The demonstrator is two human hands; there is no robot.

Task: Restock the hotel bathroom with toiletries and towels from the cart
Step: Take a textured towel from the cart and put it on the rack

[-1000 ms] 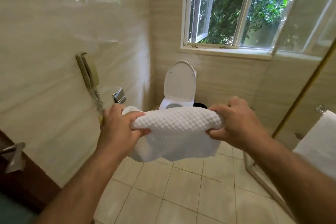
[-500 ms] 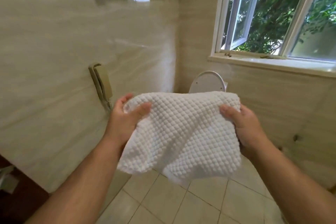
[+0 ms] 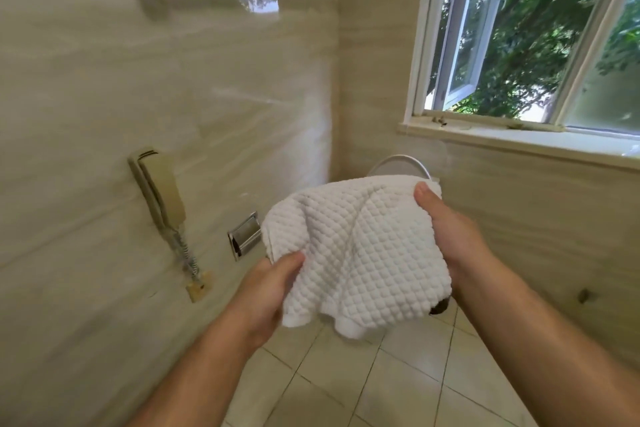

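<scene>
1. Below my grip lie beige floor tiles [image 3: 398, 374]; marble wall [image 3: 173, 97] left, open window [image 3: 519, 45] upper right.
2. My left hand [image 3: 266, 291] and right hand [image 3: 450, 236] each pinch an edge of the white towel [image 3: 356, 250], held midair between them.
3. Wall phone [image 3: 161, 191] left; the towel hides most of the toilet [image 3: 398, 165] beyond.

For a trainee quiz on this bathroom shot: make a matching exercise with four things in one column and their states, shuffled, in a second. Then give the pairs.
Things:
1. towel
2. wall phone
3. window pane
4. toilet lid

States:
a. swung open
b. white, gripped by the left hand and the right hand
c. beige, hung on the wall
d. raised, mostly hidden behind the towel

Pairs: 1-b, 2-c, 3-a, 4-d.
</scene>
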